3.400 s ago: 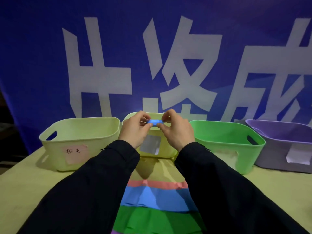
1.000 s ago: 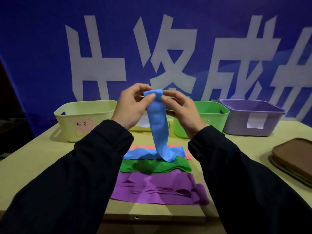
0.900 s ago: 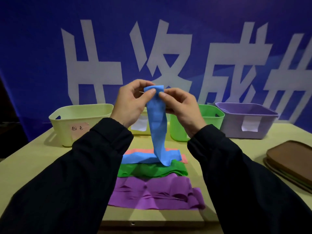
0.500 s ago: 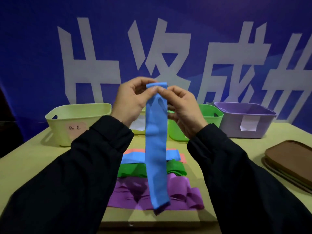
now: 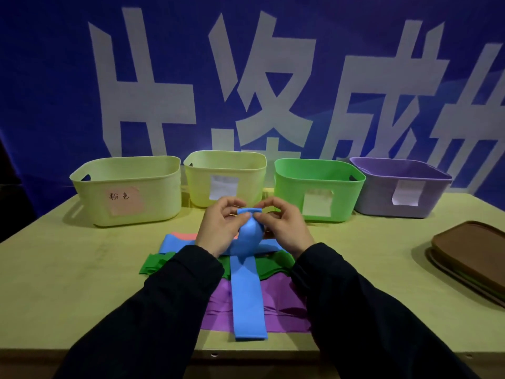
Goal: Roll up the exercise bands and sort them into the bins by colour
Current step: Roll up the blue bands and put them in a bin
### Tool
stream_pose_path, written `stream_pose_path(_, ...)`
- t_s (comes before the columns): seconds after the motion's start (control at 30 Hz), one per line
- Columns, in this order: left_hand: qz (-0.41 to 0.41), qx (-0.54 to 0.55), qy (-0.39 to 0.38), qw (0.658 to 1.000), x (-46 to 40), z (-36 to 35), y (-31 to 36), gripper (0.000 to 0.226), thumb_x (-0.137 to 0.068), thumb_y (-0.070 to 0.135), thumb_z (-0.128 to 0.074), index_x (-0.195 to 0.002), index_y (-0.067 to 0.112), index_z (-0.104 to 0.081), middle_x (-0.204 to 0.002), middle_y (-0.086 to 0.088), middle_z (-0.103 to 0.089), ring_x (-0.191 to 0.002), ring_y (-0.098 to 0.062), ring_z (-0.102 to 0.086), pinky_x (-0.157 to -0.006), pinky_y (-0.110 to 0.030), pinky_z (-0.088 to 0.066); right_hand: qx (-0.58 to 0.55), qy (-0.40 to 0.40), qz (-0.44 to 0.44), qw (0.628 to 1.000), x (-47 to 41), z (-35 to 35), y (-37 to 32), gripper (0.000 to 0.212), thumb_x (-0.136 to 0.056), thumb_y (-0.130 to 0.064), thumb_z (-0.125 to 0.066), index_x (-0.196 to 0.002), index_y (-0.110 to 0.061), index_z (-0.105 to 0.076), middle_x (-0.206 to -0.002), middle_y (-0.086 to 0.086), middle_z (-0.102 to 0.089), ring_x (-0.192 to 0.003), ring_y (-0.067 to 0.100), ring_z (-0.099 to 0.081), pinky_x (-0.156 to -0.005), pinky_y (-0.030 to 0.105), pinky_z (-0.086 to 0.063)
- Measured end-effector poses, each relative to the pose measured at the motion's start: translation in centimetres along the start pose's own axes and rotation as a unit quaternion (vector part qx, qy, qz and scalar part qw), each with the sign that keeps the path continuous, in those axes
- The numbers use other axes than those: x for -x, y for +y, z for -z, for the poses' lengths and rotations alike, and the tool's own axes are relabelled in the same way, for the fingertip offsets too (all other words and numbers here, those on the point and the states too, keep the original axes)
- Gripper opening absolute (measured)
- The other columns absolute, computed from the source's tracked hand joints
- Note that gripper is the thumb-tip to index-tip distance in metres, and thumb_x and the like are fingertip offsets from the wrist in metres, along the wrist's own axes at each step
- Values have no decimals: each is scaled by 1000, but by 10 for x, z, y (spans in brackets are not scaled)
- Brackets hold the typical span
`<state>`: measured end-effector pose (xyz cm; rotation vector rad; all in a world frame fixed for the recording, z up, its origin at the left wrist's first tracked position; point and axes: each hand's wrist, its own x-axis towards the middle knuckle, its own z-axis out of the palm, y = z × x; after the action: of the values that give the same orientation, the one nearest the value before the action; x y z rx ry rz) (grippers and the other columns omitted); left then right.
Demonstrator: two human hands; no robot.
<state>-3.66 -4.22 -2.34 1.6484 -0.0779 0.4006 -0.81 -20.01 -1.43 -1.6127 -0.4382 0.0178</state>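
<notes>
A long blue band (image 5: 247,296) lies lengthwise toward me over the band pile. My left hand (image 5: 218,229) and my right hand (image 5: 285,228) both pinch its far end, which bulges between them just above the pile. Under it lie another blue band (image 5: 172,243), a pink band (image 5: 183,235), a green band (image 5: 155,263) and a purple band (image 5: 284,305). Behind stand four bins: a pale yellow bin with a pink label (image 5: 128,187), a second pale yellow bin (image 5: 226,176), a green bin (image 5: 317,187) and a purple bin (image 5: 396,187).
The bins stand in a row at the back of the yellow-green table (image 5: 68,283), against a blue banner with large white characters (image 5: 246,77). Brown stacked trays (image 5: 475,258) lie at the right edge. The table's front edge runs just below the blue band's near end.
Earlier both hands held a small blue roll at the bins. They then lifted a new blue band high; now the hands are lowered and the band lies across the pile.
</notes>
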Motion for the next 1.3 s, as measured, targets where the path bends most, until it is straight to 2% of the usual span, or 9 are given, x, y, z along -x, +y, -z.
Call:
stream_pose_path(0.27, -1, 16, 1, 1000, 1, -8, -30, 28, -84, -15, -64, -80, 12, -68, -78, 3, -70, -73, -3, -63, -71, -16, -49, 8, 16, 1, 1000, 5, -4, 34, 17, -82, -10, -59, -87, -24, -67, -67, 11, -55, -60, 16, -43, -54, 27, -34)
stream_pose_path(0.4, -10, 5, 6, 1000, -3, -2, -40, 27, -84, -13, -66, -80, 13, -70, -79, 1, -71, -75, -8, -64, -73, -20, -51, -28, 2, 11, 1000, 1, 0, 42, 3, -91, -6, -67, -94, -6, -67, -60, -5, -60, -56, 7, -50, -53, 19, -41)
stream_pose_path(0.5, -22, 0, -14, 1000, 0, -4, -40, 30, -84, -14, -66, -80, 15, -70, -77, 7, -73, -77, -7, -65, -77, -24, -52, -48, 8, 10, 999, 1, 0, 46, 5, -92, 2, -66, -98, 1, -66, -63, 2, -64, -57, 7, -56, -54, 18, -46)
stream_pose_path(0.63, -28, 32, -19, 999, 6, -6, -29, 13, -78, 4, -69, -87, 13, -69, -80, 7, -71, -73, 1, -64, -73, -16, -51, -42, 22, 21, 999, 1, -1, 47, 10, -92, 1, -67, -99, -5, -70, -71, 8, -65, -65, 11, -59, -61, 19, -49)
stream_pose_path(0.73, -16, 20, -2, 1000, 7, -6, -31, 17, -86, -1, -73, -99, 8, -66, -88, 0, -66, -76, -1, -64, -71, -17, -52, -30, 29, 40, 998, 3, 1, 47, 10, -91, 2, -67, -94, -8, -69, -70, 0, -68, -65, 7, -60, -62, 18, -50)
stream_pose_path(0.8, -15, 7, 1, 1000, 7, -8, -32, 12, -89, 0, -71, -93, 10, -68, -84, -1, -66, -77, -7, -63, -71, -19, -53, -27, 37, 54, 998, 4, 2, 45, 12, -91, 3, -67, -92, -9, -70, -69, -5, -68, -65, 5, -61, -63, 19, -50)
stream_pose_path(1.0, -70, -22, 0, 997, 5, -9, -33, 21, -91, -1, -68, -87, 19, -69, -83, 2, -72, -79, -5, -68, -78, -21, -55, -7, 14, 98, 995, -3, 5, 50, 7, -86, -18, -74, -86, -25, -72, -79, 29, -64, -74, 19, -57, -70, 36, -46)
stream_pose_path(1.13, -86, -22, -8, 996, 5, -9, -33, 20, -92, 2, -68, -89, 21, -70, -89, -3, -73, -85, -11, -68, -83, -29, -56, -19, 24, 100, 994, -4, 8, 47, 1, -90, -11, -73, -90, -12, -74, -78, 7, -72, -71, 10, -63, -68, 28, -52)
stream_pose_path(1.3, -88, -15, -16, 996, 7, -10, -30, 17, -93, 0, -66, -94, 17, -68, -94, -4, -74, -91, -11, -70, -85, -25, -56, -16, 20, 112, 993, -3, 10, 43, 6, -88, -5, -73, -89, -11, -74, -80, 7, -74, -74, 15, -67, -71, 32, -57)
